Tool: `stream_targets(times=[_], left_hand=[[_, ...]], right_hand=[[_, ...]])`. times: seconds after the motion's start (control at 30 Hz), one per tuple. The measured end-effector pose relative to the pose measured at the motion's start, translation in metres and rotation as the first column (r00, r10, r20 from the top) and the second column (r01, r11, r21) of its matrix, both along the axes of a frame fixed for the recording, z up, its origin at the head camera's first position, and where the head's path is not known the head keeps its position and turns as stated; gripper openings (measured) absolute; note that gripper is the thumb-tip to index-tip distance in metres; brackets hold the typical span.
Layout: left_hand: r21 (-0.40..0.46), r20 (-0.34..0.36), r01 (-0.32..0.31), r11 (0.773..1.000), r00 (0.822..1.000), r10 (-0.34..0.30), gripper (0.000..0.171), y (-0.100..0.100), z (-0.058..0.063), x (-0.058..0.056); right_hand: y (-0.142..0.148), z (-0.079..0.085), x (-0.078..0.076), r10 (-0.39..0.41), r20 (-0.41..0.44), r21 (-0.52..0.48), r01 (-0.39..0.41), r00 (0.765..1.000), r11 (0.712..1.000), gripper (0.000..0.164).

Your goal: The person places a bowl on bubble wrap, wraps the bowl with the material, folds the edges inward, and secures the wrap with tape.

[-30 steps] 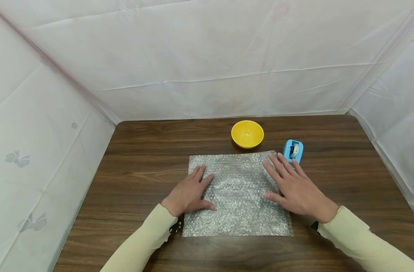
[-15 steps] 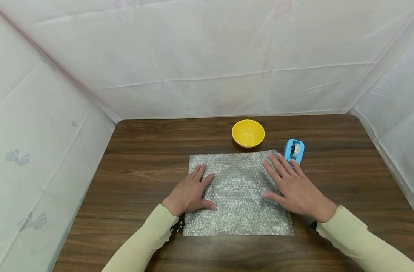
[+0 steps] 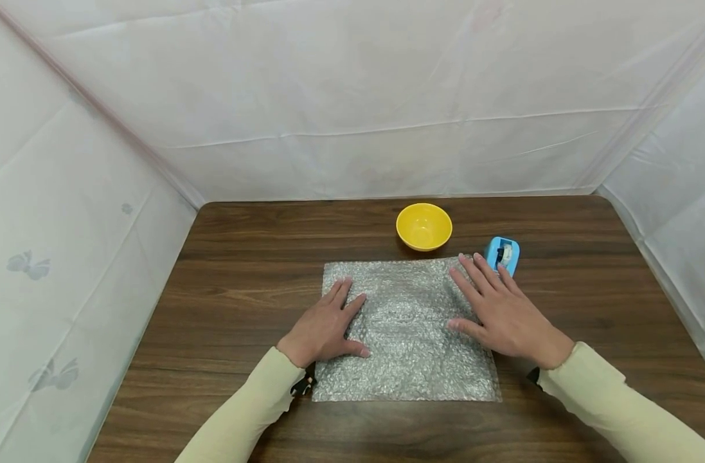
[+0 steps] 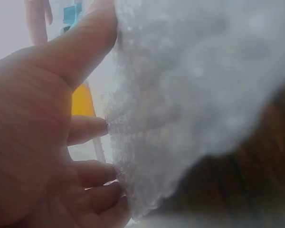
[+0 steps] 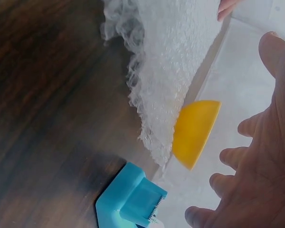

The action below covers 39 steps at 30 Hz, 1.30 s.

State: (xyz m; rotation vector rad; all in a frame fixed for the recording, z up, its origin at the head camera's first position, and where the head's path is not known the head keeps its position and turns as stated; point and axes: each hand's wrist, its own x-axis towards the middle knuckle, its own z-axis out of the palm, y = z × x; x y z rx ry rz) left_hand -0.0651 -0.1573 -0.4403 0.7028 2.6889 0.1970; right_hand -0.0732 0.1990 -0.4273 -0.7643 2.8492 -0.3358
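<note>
A sheet of clear bubble wrap lies flat on the brown wooden table. My left hand rests on its left part, with the fingers spread and the fingertips touching the sheet in the left wrist view. Over the right edge is my right hand, palm down, fingers spread. The right wrist view shows a gap between that hand and the bubble wrap, and nothing is held. Just beyond the right fingertips stands a blue tape dispenser, partly covered by them. A yellow bowl sits behind the sheet.
Dark wood-grain table surrounds the sheet. White cloth hangs behind the table and along both sides. In the right wrist view, the dispenser's toothed cutter is visible.
My right hand has shifted slightly forward, toward the tape dispenser. The left hand stays on the bubble wrap, and the sheet, bowl and dispenser keep their places.
</note>
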Motion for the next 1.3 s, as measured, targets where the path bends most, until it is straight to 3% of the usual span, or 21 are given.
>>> stream_targets(times=[1.3], left_hand=[[0.009, -0.015, 0.001, 1.0, 1.0, -0.001, 0.102, -0.001, -0.005, 0.001]], right_hand=[[-0.002, 0.021, -0.055, 0.032, -0.076, 0.07, -0.027, 0.997, 0.997, 0.099]])
